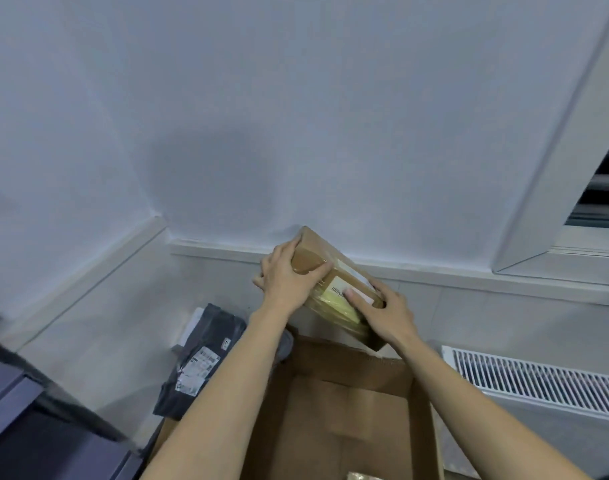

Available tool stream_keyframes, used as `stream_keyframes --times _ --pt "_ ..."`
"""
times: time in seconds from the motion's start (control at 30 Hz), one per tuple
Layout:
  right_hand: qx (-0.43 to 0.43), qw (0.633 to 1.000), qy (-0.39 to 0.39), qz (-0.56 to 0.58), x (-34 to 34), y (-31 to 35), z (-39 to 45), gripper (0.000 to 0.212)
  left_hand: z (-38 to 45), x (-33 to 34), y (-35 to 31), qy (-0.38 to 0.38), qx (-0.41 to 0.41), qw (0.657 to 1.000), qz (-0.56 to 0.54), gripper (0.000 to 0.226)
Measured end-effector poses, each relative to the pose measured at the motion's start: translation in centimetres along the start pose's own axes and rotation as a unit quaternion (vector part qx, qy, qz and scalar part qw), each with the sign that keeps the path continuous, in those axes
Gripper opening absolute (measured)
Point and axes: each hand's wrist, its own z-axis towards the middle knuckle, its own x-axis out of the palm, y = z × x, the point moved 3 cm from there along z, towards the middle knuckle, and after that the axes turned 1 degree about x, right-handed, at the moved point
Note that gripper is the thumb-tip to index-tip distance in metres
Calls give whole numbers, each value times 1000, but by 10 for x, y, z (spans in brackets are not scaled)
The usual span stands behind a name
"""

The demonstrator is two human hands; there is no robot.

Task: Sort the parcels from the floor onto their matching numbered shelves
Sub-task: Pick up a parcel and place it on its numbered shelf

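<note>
- A brown cardboard parcel [334,289] is held up in front of the white wall, tilted, above the far edge of an open cardboard box [348,403].
- The left hand [289,277] grips the parcel's upper end — fingers curled over its top edge, thumb lying across the taped face.
- The right hand [386,313] holds the lower end, its thumb pressed on the white label [348,289].
- A dark grey mailer bag [202,358] lies left of the box; a white radiator [538,379] stands at right.
</note>
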Motion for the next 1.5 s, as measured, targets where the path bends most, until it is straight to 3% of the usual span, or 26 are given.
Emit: stream_keyframes --times 0.13,0.3,0.5,0.63,0.77,0.87,1.03,1.1,1.23,1.43,1.5 --pt "-26 999 6 -19 -2 11 -3 93 5 -9 -6 5 11 996 -93 86" --pt "-56 998 24 21 -2 21 -5 95 1 -20 -17 -45 17 989 -137 79" --pt "-86 991 63 80 -1 44 -20 64 -8 -15 -24 -77 -20 953 -291 100" --pt "-106 986 78 105 13 49 -26 62 -7 -8 -21 -64 -47 936 -343 74" --pt "-97 984 93 114 21 60 -28 67 -6 -6 -19 -19 -4 950 -312 60" --pt "-59 972 98 204 18 73 -28 64 -5 -4 -11 17 28 961 -273 58" --pt "-20 960 32 276 4 91 -8 92 -11 0 1 85 80 975 -191 67" --pt "-6 964 16 266 4 91 -4 107 -10 -2 2 78 97 977 -173 68" --pt "-24 968 -44 247 -2 88 -5 82 -11 -8 3 59 161 978 -116 71" --pt "-23 988 -21 153 -1 90 3 125 -11 -6 13 39 304 951 42 61" --pt "0 984 -17 178 -1 85 6 120 -12 -7 10 48 309 947 77 60"
